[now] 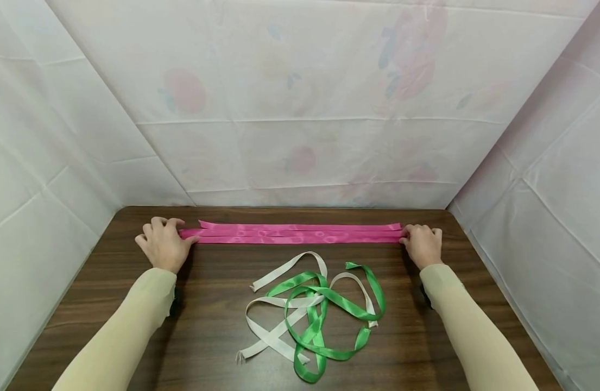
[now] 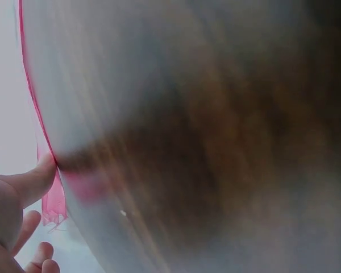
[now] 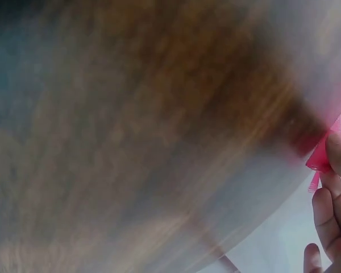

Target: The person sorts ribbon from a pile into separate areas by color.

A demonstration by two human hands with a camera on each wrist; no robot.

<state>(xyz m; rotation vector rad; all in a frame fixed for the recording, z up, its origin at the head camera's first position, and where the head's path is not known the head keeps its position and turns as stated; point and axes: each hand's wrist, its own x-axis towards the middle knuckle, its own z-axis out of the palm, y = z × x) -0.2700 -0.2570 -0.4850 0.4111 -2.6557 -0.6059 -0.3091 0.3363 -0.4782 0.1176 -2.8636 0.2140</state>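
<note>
The left hand [image 1: 164,244] has its thumb pressing on the left end of the pink ribbon [image 1: 300,233], its other fingers spread loosely rather than clasped. The ribbon stretches across the far side of the table [image 1: 207,326] in flat, parallel bands, the topmost splaying away at its left tip. Nearer the person lie a white ribbon [image 1: 275,332] and a green ribbon [image 1: 346,304], loosely tangled. The right hand [image 1: 423,247] pinches the pink ribbon's right end between thumb and finger. The step looks like straightening and lining up; the next move probably calls for even tension and bringing that stray tip level.
</note>
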